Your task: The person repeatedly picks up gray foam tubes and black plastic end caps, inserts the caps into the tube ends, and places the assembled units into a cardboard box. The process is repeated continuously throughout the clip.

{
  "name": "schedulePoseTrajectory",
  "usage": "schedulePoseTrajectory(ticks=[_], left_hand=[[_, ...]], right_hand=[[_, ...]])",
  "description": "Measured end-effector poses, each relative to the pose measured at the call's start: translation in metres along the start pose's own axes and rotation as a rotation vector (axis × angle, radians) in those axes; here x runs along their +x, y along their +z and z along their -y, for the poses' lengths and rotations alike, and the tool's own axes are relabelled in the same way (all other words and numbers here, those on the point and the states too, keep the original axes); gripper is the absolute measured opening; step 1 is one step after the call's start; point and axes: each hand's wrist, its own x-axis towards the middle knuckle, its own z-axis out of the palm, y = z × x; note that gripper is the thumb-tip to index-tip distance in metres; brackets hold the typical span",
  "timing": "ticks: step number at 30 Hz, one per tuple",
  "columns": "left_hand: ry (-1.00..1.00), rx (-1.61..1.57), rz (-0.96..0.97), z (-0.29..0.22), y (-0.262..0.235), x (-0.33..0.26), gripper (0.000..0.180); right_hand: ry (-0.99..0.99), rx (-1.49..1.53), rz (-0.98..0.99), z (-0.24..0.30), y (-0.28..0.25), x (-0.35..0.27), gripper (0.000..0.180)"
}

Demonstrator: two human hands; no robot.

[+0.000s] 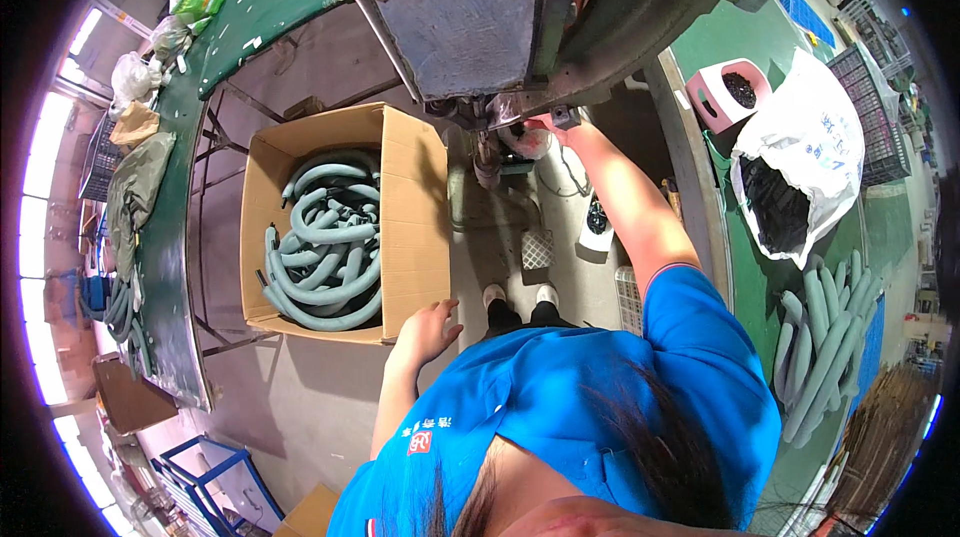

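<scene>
1. the left hand [430, 329] is hanging open, fingers loosely spread, holding nothing, just beside the near corner of the cardboard box [412, 197] on the floor.
2. the box is sitting open to the person's left, and a tangle of pale green corrugated hoses [325, 247] with dark end fittings is lying coiled inside it.
3. the right hand [553, 124] is reaching up under the grey metal machine [470, 22]; it is pressing against a small dark part at the machine's underside, but whether the fingers are closing on it cannot be told.
4. a rounded white-and-pink piece [527, 142] is sitting just beside that hand, under the machine.
5. on the green bench to the right, a white plastic bag [815, 137] is lying open with dark pieces inside, a pink container [722, 92] is standing behind it, and straight green hose lengths [820, 347] are lying side by side nearer the person.
</scene>
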Motion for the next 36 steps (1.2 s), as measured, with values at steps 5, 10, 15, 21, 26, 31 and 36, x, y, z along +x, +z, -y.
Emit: schedulePoseTrajectory(ticks=[5,10,15,21,26,31,36], left_hand=[[0.032,0.018,0.023,0.003,0.002,0.0,0.044],[0.053,-0.008,0.031,-0.001,0.003,0.001,0.044],[-0.023,0.019,0.05,0.003,0.006,-0.011,0.044],[-0.101,-0.031,0.05,0.015,0.011,-0.023,0.046],[-0.117,-0.072,0.03,0.014,0.009,-0.031,0.046],[-0.155,-0.061,0.042,0.017,0.005,-0.032,0.044],[-0.097,-0.051,0.006,0.028,0.006,-0.023,0.042]], right_hand=[[0.082,0.128,0.109,0.035,0.011,-0.02,0.01],[0.085,-0.304,0.145,0.027,0.045,-0.006,0.023],[-0.381,-0.389,0.037,0.036,0.074,-0.008,0.002],[-0.341,-1.005,-0.314,-0.022,0.034,0.046,0.007],[-0.261,-1.087,-0.303,-0.037,0.036,0.06,0.008],[-0.236,-1.03,-0.243,-0.03,0.02,0.055,0.01],[-0.212,-0.943,-0.175,-0.019,0.006,0.045,0.011]])
